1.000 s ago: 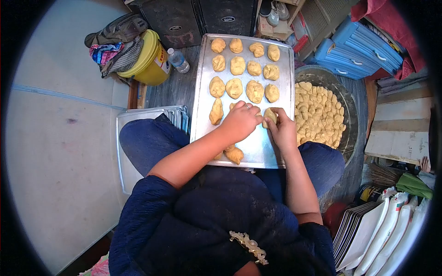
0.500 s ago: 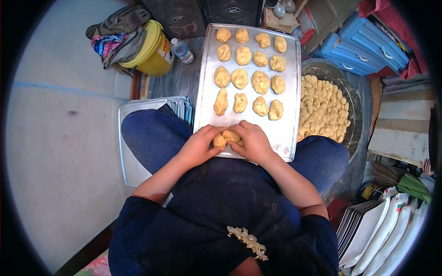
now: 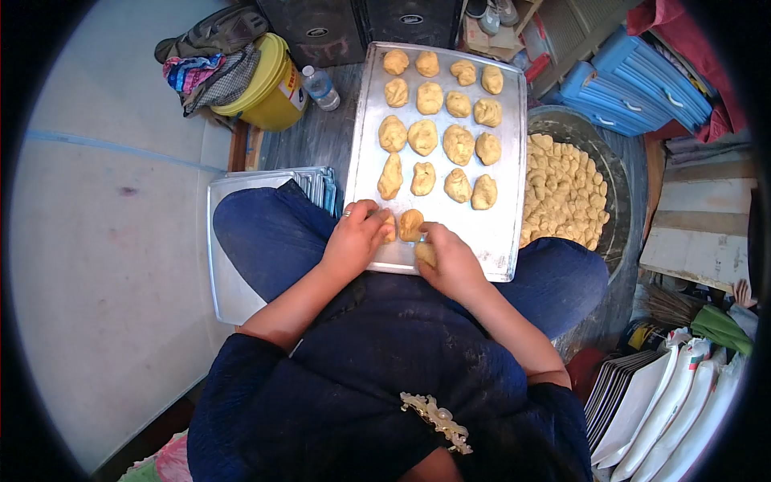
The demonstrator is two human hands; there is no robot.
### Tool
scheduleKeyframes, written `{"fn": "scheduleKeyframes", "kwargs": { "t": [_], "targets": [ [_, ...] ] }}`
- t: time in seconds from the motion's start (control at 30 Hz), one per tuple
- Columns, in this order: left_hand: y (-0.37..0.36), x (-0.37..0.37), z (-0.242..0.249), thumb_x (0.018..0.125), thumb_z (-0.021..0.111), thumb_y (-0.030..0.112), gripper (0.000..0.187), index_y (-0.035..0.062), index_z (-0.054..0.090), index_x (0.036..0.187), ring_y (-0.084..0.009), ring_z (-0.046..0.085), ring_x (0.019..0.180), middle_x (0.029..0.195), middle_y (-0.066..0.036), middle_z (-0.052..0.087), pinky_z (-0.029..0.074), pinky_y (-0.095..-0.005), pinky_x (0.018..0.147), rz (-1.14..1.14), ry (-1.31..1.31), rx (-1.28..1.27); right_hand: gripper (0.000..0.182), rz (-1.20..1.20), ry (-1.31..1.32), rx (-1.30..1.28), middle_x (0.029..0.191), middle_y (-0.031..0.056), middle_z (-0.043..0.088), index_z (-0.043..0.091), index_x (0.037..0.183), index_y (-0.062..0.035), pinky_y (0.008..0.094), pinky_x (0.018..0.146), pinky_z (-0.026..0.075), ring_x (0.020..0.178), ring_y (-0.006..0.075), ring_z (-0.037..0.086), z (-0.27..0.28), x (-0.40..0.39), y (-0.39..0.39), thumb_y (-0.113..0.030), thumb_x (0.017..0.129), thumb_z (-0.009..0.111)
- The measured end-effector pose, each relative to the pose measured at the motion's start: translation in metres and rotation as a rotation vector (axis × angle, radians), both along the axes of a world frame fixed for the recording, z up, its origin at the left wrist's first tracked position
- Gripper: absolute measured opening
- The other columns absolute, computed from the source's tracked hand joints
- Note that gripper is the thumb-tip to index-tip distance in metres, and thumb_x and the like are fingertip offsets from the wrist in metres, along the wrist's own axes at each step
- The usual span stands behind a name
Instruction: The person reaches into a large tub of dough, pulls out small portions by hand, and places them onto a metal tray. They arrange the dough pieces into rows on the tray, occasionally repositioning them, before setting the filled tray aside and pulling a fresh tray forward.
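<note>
A metal baking tray lies across my lap, carrying several rows of yellowish dough pieces. At its near left side, my left hand has its fingers closed around a dough piece, mostly covered by the fingers. One lump of dough rests on the tray between my hands. My right hand is curled on another dough piece by the near edge, its palm side hidden.
Right of the tray stands a round dark basin heaped with dough pieces. Stacked trays lie to the left. A yellow bucket and a water bottle stand at the far left, with black speakers behind.
My hands have moved apart from the shared clump of dough. A separate lump now sits between them, my left hand has dough at the left, and my right has some nearer me.
</note>
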State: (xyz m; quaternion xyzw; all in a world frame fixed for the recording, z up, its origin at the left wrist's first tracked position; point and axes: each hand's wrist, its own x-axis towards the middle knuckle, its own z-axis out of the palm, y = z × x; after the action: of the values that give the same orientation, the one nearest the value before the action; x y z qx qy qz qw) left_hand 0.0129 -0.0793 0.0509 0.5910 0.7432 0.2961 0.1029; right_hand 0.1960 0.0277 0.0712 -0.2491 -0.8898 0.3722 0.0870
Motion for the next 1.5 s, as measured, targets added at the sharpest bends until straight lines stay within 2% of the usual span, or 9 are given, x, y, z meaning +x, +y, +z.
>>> {"fn": "scheduleKeyframes", "kwargs": {
  "t": [0.23,0.37,0.53,0.7,0.9,0.97,1.1,1.27,1.5],
  "targets": [
    [-0.002,0.007,0.009,0.078,0.071,0.014,0.034,0.0013,0.063,0.109,-0.0319,0.052,0.101,0.104,-0.014,0.056,0.045,-0.0407,0.086,-0.105,0.078,0.035,0.028,-0.326,0.114,-0.008,0.101,0.0159,0.053,0.056,0.097,-0.0016,0.0424,0.076,0.050,0.086,0.0351,0.059,0.005,0.011,0.019,-0.015,0.078,0.072],
    [0.003,0.007,0.008,0.077,0.071,0.013,0.033,0.0016,0.064,0.107,-0.0308,0.054,0.099,0.104,-0.013,0.058,0.045,-0.0388,0.087,-0.146,0.061,0.040,0.040,-0.171,-0.029,0.187,0.104,0.0119,0.057,0.060,0.107,-0.0051,0.0406,0.081,0.045,0.093,0.0312,0.055,0.009,0.010,0.018,-0.021,0.074,0.075],
    [0.003,0.000,0.005,0.080,0.067,0.012,0.026,0.0019,0.065,0.104,-0.0313,0.056,0.098,0.107,-0.011,0.060,0.045,-0.0399,0.088,-0.188,-0.073,0.020,0.042,-0.038,0.135,0.316,0.106,0.0099,0.058,0.059,0.113,-0.0087,0.0387,0.087,0.040,0.098,0.0282,0.054,0.003,-0.019,0.011,-0.021,0.075,0.072],
    [0.006,-0.004,0.013,0.083,0.064,0.007,0.031,0.0015,0.062,0.113,-0.0328,0.056,0.103,0.117,-0.017,0.056,0.045,-0.0384,0.091,0.027,-0.084,0.067,0.049,0.091,-0.058,0.282,0.113,0.0073,0.059,0.056,0.124,-0.0104,0.0382,0.089,0.038,0.100,0.0253,0.055,-0.007,-0.021,0.007,-0.018,0.077,0.069],
    [0.051,-0.021,0.005,0.082,0.067,0.013,0.040,0.0074,0.060,0.121,-0.0384,0.051,0.113,0.127,-0.019,0.049,0.046,-0.0426,0.091,-0.004,0.049,0.069,0.046,0.006,0.121,0.364,0.115,0.0118,0.055,0.057,0.120,-0.0093,0.0388,0.093,0.038,0.105,0.0281,0.051,0.003,-0.011,0.003,-0.016,0.076,0.068],
    [0.054,-0.029,-0.006,0.082,0.067,0.013,0.039,0.0073,0.061,0.120,-0.0407,0.050,0.113,0.130,-0.021,0.046,0.046,-0.0441,0.091,-0.003,-0.131,-0.050,0.046,-0.033,0.092,0.339,0.116,0.0131,0.054,0.057,0.120,-0.0092,0.0395,0.094,0.038,0.106,0.0295,0.050,0.005,-0.003,0.005,-0.016,0.077,0.068],
    [0.048,-0.026,0.009,0.083,0.067,0.013,0.036,0.0063,0.063,0.118,-0.0320,0.054,0.108,0.128,-0.019,0.048,0.046,-0.0377,0.090,0.075,-0.242,-0.154,0.047,-0.070,0.009,0.211,0.117,0.0129,0.054,0.056,0.120,-0.0088,0.0431,0.094,0.039,0.107,0.0303,0.049,-0.012,0.011,0.014,-0.014,0.075,0.069],
    [0.025,-0.009,0.031,0.079,0.070,0.011,0.033,0.0037,0.064,0.111,-0.0320,0.057,0.096,0.111,-0.016,0.057,0.047,-0.0381,0.087,0.105,0.175,0.035,0.047,-0.058,0.055,0.195,0.116,0.0106,0.054,0.057,0.121,-0.0110,0.0417,0.094,0.038,0.107,0.0283,0.049,0.004,0.008,0.014,-0.016,0.075,0.069],
    [-0.009,0.003,0.014,0.079,0.070,0.010,0.029,0.0016,0.064,0.106,-0.0334,0.057,0.097,0.106,-0.015,0.058,0.047,-0.0396,0.085,-0.104,-0.032,-0.062,0.049,0.048,-0.007,0.319,0.105,0.0042,0.058,0.057,0.122,-0.0135,0.0404,0.090,0.035,0.106,0.0244,0.049,-0.004,-0.004,0.011,-0.022,0.076,0.071]
  ]
}}
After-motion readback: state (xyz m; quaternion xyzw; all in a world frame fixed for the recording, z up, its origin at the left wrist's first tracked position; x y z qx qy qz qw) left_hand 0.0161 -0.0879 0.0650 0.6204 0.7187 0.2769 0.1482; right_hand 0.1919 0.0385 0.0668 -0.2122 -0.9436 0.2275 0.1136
